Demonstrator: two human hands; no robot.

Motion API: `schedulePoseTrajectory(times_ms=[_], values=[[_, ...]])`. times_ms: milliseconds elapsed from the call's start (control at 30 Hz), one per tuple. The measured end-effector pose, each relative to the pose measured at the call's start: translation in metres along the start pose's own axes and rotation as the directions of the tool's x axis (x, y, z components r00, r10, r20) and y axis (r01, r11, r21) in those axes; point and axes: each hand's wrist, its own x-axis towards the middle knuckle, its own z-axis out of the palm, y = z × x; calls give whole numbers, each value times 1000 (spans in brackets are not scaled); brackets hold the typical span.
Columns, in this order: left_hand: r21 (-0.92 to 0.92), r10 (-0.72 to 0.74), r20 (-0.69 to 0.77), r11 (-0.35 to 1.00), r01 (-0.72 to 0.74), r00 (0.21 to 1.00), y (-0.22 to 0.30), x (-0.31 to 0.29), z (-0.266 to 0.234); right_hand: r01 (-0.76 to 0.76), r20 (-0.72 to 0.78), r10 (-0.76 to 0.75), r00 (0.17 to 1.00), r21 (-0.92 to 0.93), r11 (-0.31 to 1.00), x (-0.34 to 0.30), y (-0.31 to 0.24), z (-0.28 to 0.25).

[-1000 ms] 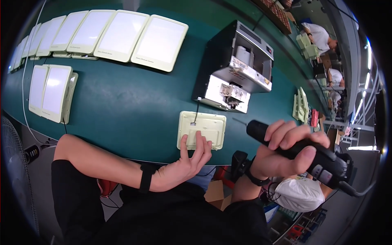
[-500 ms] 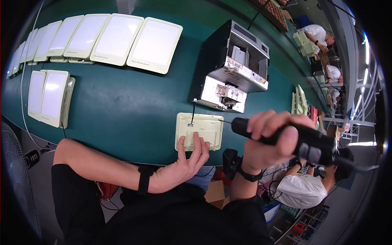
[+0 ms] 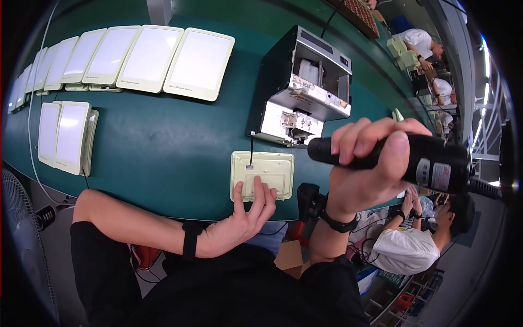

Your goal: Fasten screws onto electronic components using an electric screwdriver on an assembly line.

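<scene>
My right hand (image 3: 376,155) is wrapped round a black corded electric screwdriver (image 3: 457,163), held tilted and raised to the right of a pale green plastic housing (image 3: 264,158). The screwdriver's front end points left, apart from the housing; its bit cannot be made out. On the housing's near edge rests my left hand (image 3: 245,218), fingers stretched out and pressing on its raised inner panel. A thin black cable (image 3: 251,148) crosses the housing's far edge to a small silvery piece inside. Just beyond stands a black and silver screw feeder (image 3: 302,98), open at the front.
A row of white-faced pale green panels (image 3: 199,62) spans the back left. More panels (image 3: 71,133) lie stacked at the left. A fan (image 3: 19,218) stands beyond the table's left edge. At the right a person in a white shirt (image 3: 406,248) sits close by.
The screwdriver has risen from the housing's far right corner, where its bit pointed, and moved up with my right hand. My left hand has stayed on the housing. The view has shifted slightly.
</scene>
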Motion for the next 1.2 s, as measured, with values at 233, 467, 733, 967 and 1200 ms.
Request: schedulePoseTrajectory(times_ms=[233, 467, 733, 967, 1200], values=[[60, 6, 1, 998, -6, 1000, -2, 0, 1, -3, -20, 2, 1000, -44, 999, -41, -14, -38], [51, 4, 4, 999, -4, 1000, 0, 1, 0, -41, -28, 38, 999, -104, 994, -56, -5, -51], [27, 9, 17, 1000, -10, 1000, -1, 3, -1, -84, -18, 83, 996, -47, 995, -62, 7, -55], [-13, 4, 24, 1000, -4, 1000, 0, 3, -3, -107, -50, 104, 993, -46, 993, -67, 10, -57], [-28, 2, 7, 1000, -2, 1000, -1, 0, -4, -88, -39, 87, 995, -36, 995, -68, 10, -54]])
